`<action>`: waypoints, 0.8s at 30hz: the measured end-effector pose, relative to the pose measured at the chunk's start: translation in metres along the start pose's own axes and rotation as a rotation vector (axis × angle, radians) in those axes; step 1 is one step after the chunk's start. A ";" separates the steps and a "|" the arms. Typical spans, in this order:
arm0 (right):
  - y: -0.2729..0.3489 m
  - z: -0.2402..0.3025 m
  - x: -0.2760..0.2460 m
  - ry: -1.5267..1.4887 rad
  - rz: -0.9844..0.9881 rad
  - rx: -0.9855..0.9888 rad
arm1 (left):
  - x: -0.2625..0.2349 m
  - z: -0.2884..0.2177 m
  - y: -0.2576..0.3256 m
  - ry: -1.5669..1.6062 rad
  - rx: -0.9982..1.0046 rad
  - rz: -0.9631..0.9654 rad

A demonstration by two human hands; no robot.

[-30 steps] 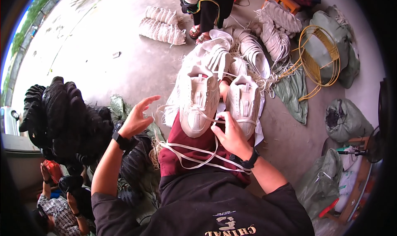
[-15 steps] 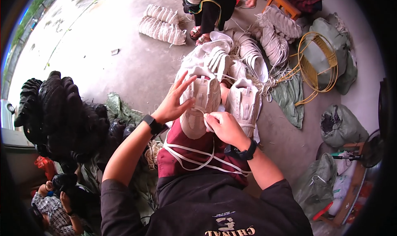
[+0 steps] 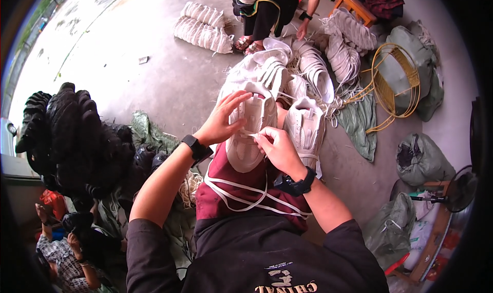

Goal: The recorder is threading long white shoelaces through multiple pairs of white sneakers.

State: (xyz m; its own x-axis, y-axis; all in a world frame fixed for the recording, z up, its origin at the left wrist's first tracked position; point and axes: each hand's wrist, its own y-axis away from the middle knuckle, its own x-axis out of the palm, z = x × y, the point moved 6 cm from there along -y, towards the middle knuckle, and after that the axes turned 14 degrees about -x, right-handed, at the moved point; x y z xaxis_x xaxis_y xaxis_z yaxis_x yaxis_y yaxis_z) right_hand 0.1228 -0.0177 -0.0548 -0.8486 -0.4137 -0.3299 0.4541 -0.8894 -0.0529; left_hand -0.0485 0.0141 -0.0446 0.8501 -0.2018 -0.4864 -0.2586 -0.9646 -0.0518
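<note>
A white sneaker [image 3: 245,158] lies across my maroon-clad lap, toe toward me. My left hand [image 3: 222,120] rests against its left side, fingers stretched and apart, with the thumb over the lacing area. At the shoe's lower eyelets my right hand [image 3: 277,146] pinches a white shoelace between thumb and fingers; the lace's tip is too small to make out. Loose white lace [image 3: 241,181] trails in loops over my lap. A second white sneaker [image 3: 305,128] sits just right of the first, with lace across its toe end.
Beyond the sneakers lie piled white shoe uppers [image 3: 314,69] and laces. A person [image 3: 264,15] sits behind them. Black bundles [image 3: 67,139] stand at left, another person [image 3: 64,254] below. At right are a yellow wire frame [image 3: 395,80], green sacks [image 3: 423,159] and a fan [image 3: 458,189].
My right hand has shifted slightly up with its fingers closer to the eyelets. The left hand stays on the shoe. The far person's arm has reached down toward the pile.
</note>
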 end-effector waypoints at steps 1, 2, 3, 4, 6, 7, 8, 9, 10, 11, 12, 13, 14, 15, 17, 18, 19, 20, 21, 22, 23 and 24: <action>-0.001 0.003 0.001 0.033 0.007 0.023 | -0.001 0.000 0.001 0.016 0.002 0.020; -0.001 0.006 0.004 0.034 0.009 0.023 | -0.002 0.001 0.001 0.016 0.001 0.018; -0.002 0.013 0.006 0.021 -0.026 -0.029 | -0.001 0.002 0.001 0.003 -0.002 0.027; -0.003 0.019 0.007 0.008 -0.060 -0.081 | -0.001 0.002 0.001 -0.011 -0.005 0.037; -0.005 0.023 0.013 0.090 -0.001 -0.097 | -0.001 0.004 0.000 -0.026 -0.007 0.040; -0.006 0.027 0.017 0.170 0.056 -0.113 | -0.001 0.004 0.000 -0.043 -0.008 0.044; -0.007 0.031 0.020 0.171 0.057 -0.113 | -0.001 0.005 0.000 -0.041 -0.008 0.043; -0.008 0.040 0.023 0.247 0.080 -0.162 | -0.001 0.006 0.001 -0.053 -0.018 0.043; -0.009 0.047 0.027 0.322 0.103 -0.212 | -0.001 0.007 0.001 -0.065 -0.029 0.043; -0.009 0.047 0.029 0.379 0.110 -0.232 | -0.003 0.008 0.002 -0.064 -0.029 0.042; -0.009 0.048 0.029 0.380 0.112 -0.232 | -0.004 0.009 0.003 -0.053 -0.026 0.051; -0.010 0.051 0.026 0.442 0.093 -0.279 | -0.006 0.011 0.004 -0.041 -0.022 0.061; -0.012 0.054 0.021 0.504 0.074 -0.326 | -0.008 0.012 0.004 -0.040 -0.023 0.059; -0.014 0.060 0.013 0.565 0.049 -0.343 | -0.009 0.012 0.004 -0.021 -0.025 0.087; -0.019 0.062 -0.002 0.730 0.051 -0.307 | -0.015 0.013 0.006 -0.004 -0.028 0.112; -0.021 0.061 -0.009 0.778 0.064 -0.298 | -0.016 0.014 0.008 0.010 -0.033 0.147; -0.022 0.058 -0.015 0.764 0.068 -0.312 | -0.016 0.014 0.008 0.023 -0.039 0.181; -0.023 0.053 -0.019 0.750 0.072 -0.326 | -0.017 0.013 0.008 0.024 -0.037 0.182; -0.022 0.047 -0.023 0.747 0.074 -0.286 | -0.017 0.013 0.008 0.014 -0.036 0.189; -0.022 0.042 -0.027 0.749 0.073 -0.285 | -0.015 0.013 0.007 0.003 -0.035 0.198; -0.022 0.040 -0.030 0.714 0.081 -0.325 | -0.013 0.013 0.007 0.004 -0.033 0.199; -0.022 0.041 -0.033 0.676 0.091 -0.367 | -0.011 0.012 0.006 -0.030 -0.010 0.165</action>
State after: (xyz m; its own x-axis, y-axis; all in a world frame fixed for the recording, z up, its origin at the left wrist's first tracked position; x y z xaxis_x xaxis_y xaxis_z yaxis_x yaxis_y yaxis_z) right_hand 0.1294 0.0074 -0.0047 -0.5066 -0.1684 -0.8455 0.6755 -0.6870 -0.2679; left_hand -0.0653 0.0122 -0.0499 0.7822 -0.3526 -0.5137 -0.3889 -0.9204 0.0396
